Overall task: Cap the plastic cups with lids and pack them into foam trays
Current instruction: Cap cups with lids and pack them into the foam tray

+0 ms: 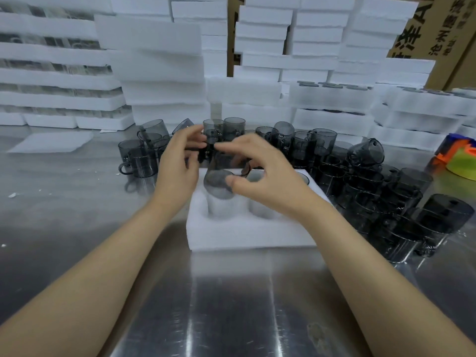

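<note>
The cup [215, 184] I hold is smoky, see-through grey, like the loose cups [401, 202] by the worktop's right edge. The foam tray [247, 233] and the far-edge foam stacks [159, 73] are plain white. The worktop [231, 305] is brushed silver steel, pale-streaked. The cardboard boxes [425, 29] beyond the far right corner are brown with black print; the plastic item [461, 161] at the right edge is orange, lime, blue.

Bright overhead light is glaring in pale streaks off the table [231, 318]. The left hand [177, 163], right hand [262, 173] and cup [219, 184] are smearing with motion blur. Foam stacks [159, 68] are bowing toward the edges; shadows are falling soft.
</note>
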`<state>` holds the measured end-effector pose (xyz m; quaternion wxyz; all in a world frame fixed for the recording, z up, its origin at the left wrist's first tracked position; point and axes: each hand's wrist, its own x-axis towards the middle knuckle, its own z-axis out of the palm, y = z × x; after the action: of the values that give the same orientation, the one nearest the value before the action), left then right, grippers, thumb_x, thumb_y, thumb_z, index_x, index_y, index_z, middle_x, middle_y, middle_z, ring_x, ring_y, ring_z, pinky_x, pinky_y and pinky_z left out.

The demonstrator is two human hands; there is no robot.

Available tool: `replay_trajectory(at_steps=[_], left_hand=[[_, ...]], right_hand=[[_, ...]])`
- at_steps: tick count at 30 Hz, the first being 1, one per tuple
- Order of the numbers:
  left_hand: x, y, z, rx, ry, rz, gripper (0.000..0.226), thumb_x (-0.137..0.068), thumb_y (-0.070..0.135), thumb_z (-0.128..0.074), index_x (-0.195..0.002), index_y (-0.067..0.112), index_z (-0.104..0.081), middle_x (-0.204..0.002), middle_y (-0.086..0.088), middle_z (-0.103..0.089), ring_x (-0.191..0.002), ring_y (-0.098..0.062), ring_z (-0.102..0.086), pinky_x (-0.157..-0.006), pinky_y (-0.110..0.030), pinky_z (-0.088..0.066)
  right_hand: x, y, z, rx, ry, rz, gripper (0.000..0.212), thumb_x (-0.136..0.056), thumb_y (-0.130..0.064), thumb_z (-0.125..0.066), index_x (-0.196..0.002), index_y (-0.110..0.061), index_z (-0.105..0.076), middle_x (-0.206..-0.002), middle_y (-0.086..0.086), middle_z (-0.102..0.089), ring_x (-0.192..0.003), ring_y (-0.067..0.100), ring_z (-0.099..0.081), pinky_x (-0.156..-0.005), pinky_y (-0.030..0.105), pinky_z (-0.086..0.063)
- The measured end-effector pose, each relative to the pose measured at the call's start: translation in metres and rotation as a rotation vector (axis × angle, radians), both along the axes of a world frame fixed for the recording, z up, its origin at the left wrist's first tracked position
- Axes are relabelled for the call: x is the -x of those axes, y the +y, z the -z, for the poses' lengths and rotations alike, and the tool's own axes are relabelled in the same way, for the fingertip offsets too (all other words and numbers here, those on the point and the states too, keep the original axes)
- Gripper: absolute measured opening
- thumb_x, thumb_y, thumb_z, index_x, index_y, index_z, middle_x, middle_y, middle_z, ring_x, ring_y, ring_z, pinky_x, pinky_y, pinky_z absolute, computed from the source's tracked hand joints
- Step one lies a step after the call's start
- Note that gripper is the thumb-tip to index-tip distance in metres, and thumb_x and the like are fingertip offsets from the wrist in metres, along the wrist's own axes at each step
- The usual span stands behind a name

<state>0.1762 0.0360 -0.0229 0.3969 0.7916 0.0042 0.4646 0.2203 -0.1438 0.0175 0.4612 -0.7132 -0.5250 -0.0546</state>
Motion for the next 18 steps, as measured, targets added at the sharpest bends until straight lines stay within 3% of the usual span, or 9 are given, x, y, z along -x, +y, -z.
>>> replay_trajectory(at_steps=[4,7,11,15,18], left_hand=[[-0.002,0.003,0.007,0.041,0.041,-0.073,0.043,-0.086,-0.018,-0.041,-0.12,0.004,-0.057,-0.113,-0.003,-0.054,-0.094,0.003,-0.057,-0.09,-0.034,-0.05],[-0.004,0.002,0.009,0.119,0.058,-0.054,0.034,-0.091,-0.014,-0.042,-0.112,0.005,-0.061,-0.108,-0.002,-0.053,-0.092,-0.007,-0.059,-0.088,-0.039,-0.052],[-0.004,-0.001,0.011,0.22,0.072,-0.023,0.029,-0.092,-0.013,-0.04,-0.104,0.003,-0.062,-0.1,-0.001,-0.054,-0.092,-0.019,-0.058,-0.088,-0.04,-0.05],[-0.004,0.001,0.013,0.23,0.106,-0.051,0.03,-0.093,-0.012,-0.04,-0.102,0.003,-0.064,-0.106,-0.016,-0.058,-0.093,-0.02,-0.058,-0.091,-0.045,-0.05],[-0.005,0.001,0.014,0.232,0.131,-0.055,0.033,-0.092,-0.011,-0.039,-0.096,0.008,-0.065,-0.103,-0.018,-0.061,-0.095,-0.024,-0.06,-0.092,-0.046,-0.049]], right_hand=[[0.006,-0.003,-0.003,0.11,0.002,-0.154,0.049,-0.074,0.001,-0.067,-0.119,-0.016,-0.065,-0.109,-0.001,-0.053,-0.095,0.014,-0.054,-0.086,0.017,-0.041],[0.007,-0.005,-0.009,0.185,0.061,-0.196,0.051,-0.071,-0.006,-0.061,-0.121,-0.018,-0.066,-0.109,-0.007,-0.053,-0.099,0.011,-0.053,-0.094,0.027,-0.044],[0.012,-0.004,-0.008,0.226,0.09,-0.229,0.05,-0.075,0.005,-0.064,-0.12,-0.018,-0.066,-0.11,-0.003,-0.055,-0.099,0.011,-0.053,-0.091,0.038,-0.045],[0.01,-0.003,-0.007,0.273,0.091,-0.183,0.046,-0.077,-0.003,-0.069,-0.12,-0.02,-0.067,-0.108,-0.004,-0.055,-0.089,0.001,-0.053,-0.081,0.02,-0.046],[0.009,-0.003,-0.007,0.305,0.048,-0.166,0.045,-0.075,-0.007,-0.072,-0.118,-0.021,-0.067,-0.107,-0.002,-0.056,-0.087,0.002,-0.054,-0.082,0.016,-0.044]])
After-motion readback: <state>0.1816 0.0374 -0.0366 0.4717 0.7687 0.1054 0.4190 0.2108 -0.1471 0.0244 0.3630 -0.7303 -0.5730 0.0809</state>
